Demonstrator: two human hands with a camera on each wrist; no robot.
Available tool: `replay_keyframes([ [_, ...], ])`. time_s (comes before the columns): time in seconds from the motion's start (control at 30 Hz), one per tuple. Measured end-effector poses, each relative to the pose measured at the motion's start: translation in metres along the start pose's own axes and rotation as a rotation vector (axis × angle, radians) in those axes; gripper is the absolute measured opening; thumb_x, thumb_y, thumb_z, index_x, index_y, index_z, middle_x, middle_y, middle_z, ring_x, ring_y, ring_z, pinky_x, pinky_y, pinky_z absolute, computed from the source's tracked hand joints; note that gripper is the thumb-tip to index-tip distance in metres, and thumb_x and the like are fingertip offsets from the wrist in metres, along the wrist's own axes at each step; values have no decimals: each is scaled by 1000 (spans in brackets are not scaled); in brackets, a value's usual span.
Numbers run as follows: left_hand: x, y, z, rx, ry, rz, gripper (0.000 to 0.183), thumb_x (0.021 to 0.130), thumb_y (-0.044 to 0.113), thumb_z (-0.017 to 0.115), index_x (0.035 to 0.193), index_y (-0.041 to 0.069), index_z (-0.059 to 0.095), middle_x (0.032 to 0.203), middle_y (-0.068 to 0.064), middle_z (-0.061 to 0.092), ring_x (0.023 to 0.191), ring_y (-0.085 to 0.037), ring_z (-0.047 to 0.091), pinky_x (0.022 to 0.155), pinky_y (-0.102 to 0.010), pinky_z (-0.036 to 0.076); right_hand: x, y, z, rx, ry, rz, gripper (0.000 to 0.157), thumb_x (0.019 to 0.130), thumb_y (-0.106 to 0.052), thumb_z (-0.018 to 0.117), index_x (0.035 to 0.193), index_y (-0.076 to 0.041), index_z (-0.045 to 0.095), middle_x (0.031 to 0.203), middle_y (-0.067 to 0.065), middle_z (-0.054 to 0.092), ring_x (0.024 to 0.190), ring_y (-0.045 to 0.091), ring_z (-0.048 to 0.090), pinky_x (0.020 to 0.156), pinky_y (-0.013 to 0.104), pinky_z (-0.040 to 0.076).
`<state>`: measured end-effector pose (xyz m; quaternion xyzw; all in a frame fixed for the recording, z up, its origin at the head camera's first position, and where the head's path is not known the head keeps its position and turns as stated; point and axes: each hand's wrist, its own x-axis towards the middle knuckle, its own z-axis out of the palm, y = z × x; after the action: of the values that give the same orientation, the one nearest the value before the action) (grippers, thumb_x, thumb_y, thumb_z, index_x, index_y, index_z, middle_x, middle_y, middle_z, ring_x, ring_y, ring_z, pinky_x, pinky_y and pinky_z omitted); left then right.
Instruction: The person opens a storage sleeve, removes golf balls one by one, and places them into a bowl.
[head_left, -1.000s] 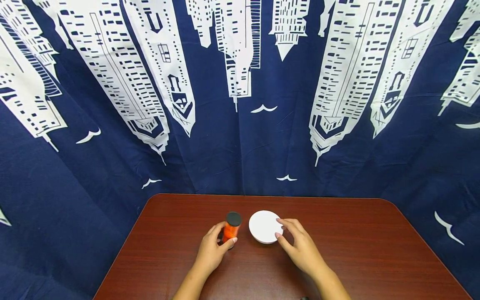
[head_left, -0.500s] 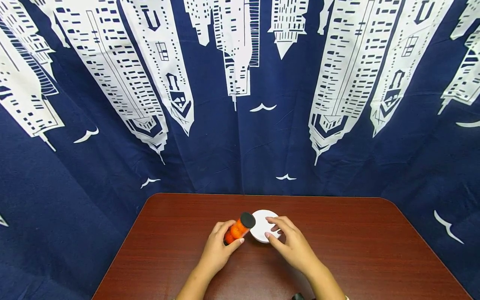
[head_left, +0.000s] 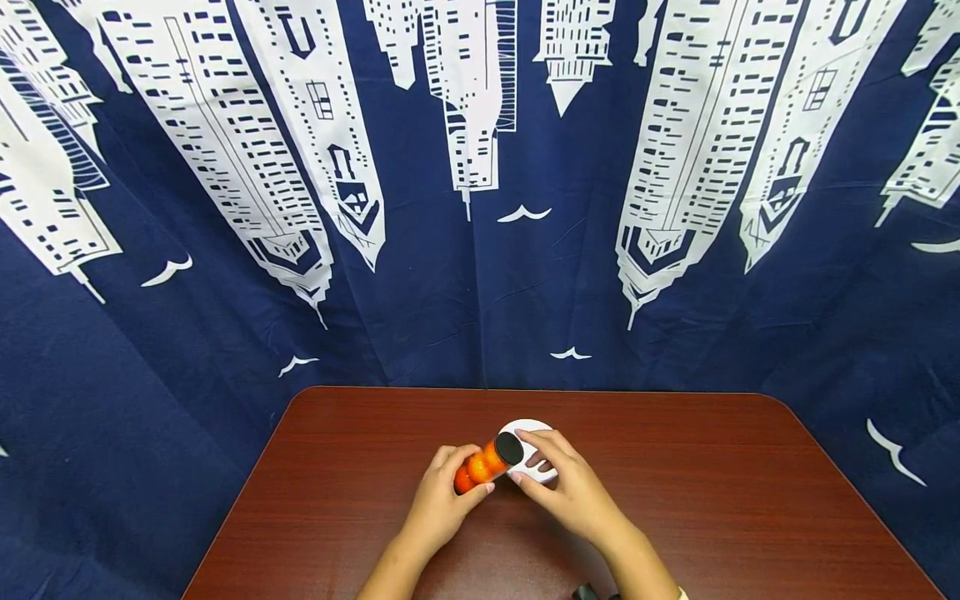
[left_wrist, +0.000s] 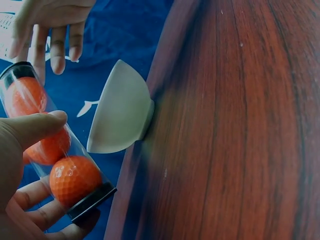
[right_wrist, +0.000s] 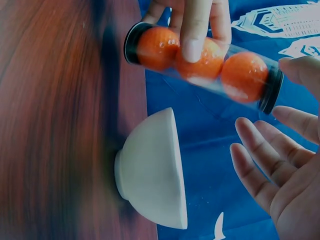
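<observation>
Three orange dimpled balls (right_wrist: 245, 76) sit in a row inside a clear plastic tube (head_left: 480, 467) with a black cap (head_left: 509, 448) at each end. The tube is raised off the table, to the left of a white round bowl (right_wrist: 152, 172) with a small foot, and slants so that its upper end leans toward the bowl. That upper cap is higher than the bowl's rim, and in the head view it overlaps the bowl's left side; the wrist views show a gap between tube and bowl.

The person's left hand (head_left: 441, 500), left of the bowl and nearer the person, grips the tube, its thumb lying across the clear wall and the other fingers curled round the far side. The right hand (head_left: 573, 492) reaches in from the right of the bowl, its fingers spread and lightly bent around the upper cap. Whether a fingertip touches that cap cannot be told.

The bowl stands upright on a reddish-brown wood-grain table (head_left: 675, 483). Behind the bowl and the table hangs a dark blue cloth (head_left: 435, 325) printed with white upside-down towers and white bird shapes. Nearer the person than the bowl, a small dark object (head_left: 585, 592) beside the right forearm is cut off, too little of it showing to identify.
</observation>
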<state>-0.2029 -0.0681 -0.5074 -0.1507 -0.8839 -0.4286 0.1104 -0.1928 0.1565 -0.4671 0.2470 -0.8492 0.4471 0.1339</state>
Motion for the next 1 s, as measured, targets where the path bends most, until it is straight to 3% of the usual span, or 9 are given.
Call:
replay_keyframes([
  [0.3,-1,-1,3,86,2,59,49,83,26,84,127,15,64,122,-1,71,108,-20,62,92,-43,53,1,-1,7,-4,17,-30,49,91,-22,77,137,-21,61,127,-4,61,91,11,63,76,30,60],
  [0.43,-2,-2,4,104,-1,60,50,81,25,85,126,15,64,120,0,70,109,-19,61,93,-43,52,0,0,9,-2,23,-21,44,91,-19,76,134,-19,64,122,-5,62,87,6,60,72,28,60],
  [0.67,-5,-3,6,144,21,88,55,77,22,88,127,17,66,117,0,68,108,-20,60,92,-43,53,-2,3,13,-52,17,-73,42,91,-15,76,131,-11,65,116,-2,63,82,9,61,73,23,58],
  [1.0,-4,-8,7,157,-2,121,54,78,18,87,128,23,68,117,3,66,109,-18,58,93,-42,52,-4,2,12,-105,6,-100,41,85,-13,80,124,-11,67,112,-5,64,77,6,62,69,21,57],
])
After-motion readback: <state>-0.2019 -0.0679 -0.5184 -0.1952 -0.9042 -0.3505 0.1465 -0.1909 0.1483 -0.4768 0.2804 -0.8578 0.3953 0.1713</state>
